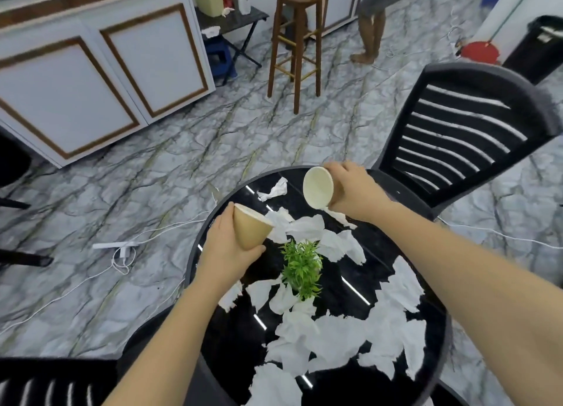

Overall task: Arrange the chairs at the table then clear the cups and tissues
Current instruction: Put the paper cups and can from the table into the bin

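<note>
Above the round table's (432, 338) far edge, left hand (227, 250) and right hand (353, 189) each grip a tilted paper cup (251, 230), fingers wrapped, mouths facing inward, the right cup (318, 187) farther away.

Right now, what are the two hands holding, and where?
Left hand grips a paper cup around its side; right hand grips another cup around its side.

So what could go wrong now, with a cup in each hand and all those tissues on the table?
Both paper cups, the left cup and the right cup, are tipped sideways, so any leftover drink could spill onto the black table. With the left hand and right hand full, gathering the tissues is awkward. An arm might also knock over the small green plant between them.
</note>
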Demonstrator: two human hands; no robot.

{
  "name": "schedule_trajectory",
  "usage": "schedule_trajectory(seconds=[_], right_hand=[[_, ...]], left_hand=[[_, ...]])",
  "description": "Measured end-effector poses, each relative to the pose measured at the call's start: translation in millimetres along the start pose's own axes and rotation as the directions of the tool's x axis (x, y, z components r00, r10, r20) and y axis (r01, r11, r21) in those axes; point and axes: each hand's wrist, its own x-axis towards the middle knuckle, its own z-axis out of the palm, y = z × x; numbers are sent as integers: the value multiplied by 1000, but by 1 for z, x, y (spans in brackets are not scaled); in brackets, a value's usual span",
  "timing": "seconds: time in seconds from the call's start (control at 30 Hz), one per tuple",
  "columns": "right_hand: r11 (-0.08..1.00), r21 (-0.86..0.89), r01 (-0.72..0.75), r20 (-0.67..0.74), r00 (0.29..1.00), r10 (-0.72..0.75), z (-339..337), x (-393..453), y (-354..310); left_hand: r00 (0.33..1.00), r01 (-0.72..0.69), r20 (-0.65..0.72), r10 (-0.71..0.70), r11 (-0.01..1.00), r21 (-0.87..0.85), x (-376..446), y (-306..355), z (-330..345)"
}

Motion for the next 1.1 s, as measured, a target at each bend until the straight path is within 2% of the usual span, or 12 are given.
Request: schedule_trajectory(seconds=[0.07,0.23,0.4,0.53,0.6,0.73,0.83,0.9,1.0,1.1], right_hand=[[981,157,-114,-69,990,126,-19,-29,2],[884,416,-216,-215,921,326,-50,-130,-3],[746,614,-258,-288,807,515,-51,-251,-11],[610,730,-307,-306,652,694,-31,-352,-6],[523,776,-352,-273,560,782,-14,-402,3],[390,799,-458,-191,422,886,23,-492,20],[276,760,-588,-119,292,949,59,-542,34],[192,733,-652,-49,232,972,87,-565,42],[37,693,-720,138,183,973,138,-587,57],[-78,595,-800,298,129,946,190,-593,72]], left_hand=[[998,-53,-48,50,996,-74,-7,15,-14],[978,-198,-102,180,957,-211,-46,63,-39],[943,-294,63,328,903,-312,-108,118,-24],[856,-355,238,459,857,-373,-162,154,18],[794,-367,344,502,846,-387,-187,164,49],[645,-405,538,542,840,-361,-230,167,117],[528,-426,676,514,849,-313,-256,160,171],[465,-428,750,470,861,-275,-270,150,207],[418,-423,833,363,889,-175,-287,128,260],[452,-407,862,230,913,-30,-296,92,314]])
